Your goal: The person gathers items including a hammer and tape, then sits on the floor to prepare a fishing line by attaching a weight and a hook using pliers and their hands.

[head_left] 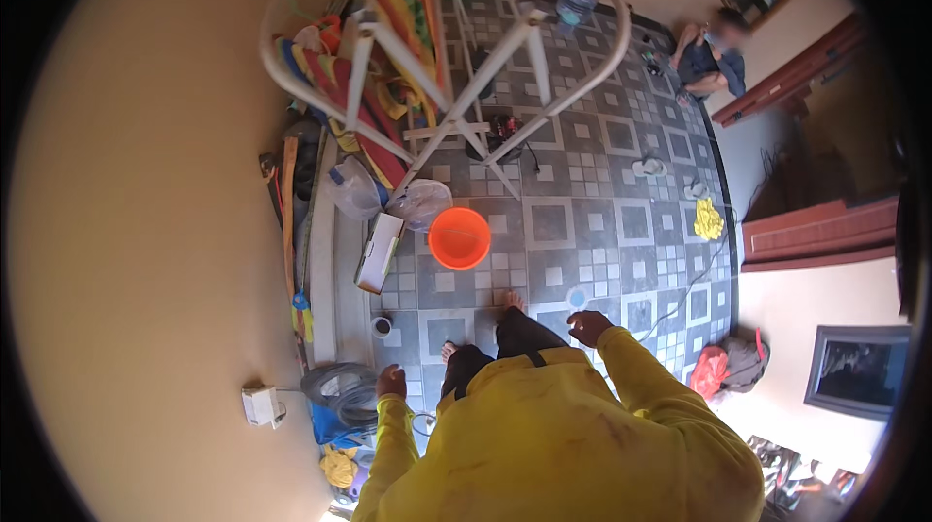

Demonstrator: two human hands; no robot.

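My right hand (588, 328) hangs over the tiled floor, its fingers loosely bent and apart, with nothing seen in it. Just beyond its fingertips appears a small pale-blue round thing (579, 298); whether it is a cup or a lid I cannot make out. My left hand (392, 382) hangs low beside my leg, near a coil of grey hose or cable (340, 391); its fingers are too small and shaded to read. A dark-filled cup (382, 327) stands on the floor ahead of it. Farther forward is an orange bucket (459, 238).
A white metal frame (451, 114) rises ahead. Along the left wall are a long box (380, 252), clear plastic bags (422, 203) and wooden poles (289, 216). A person (714, 56) sits far right. Slippers (649, 167), a yellow cloth (709, 219) and a cable (694, 279) lie rightward.
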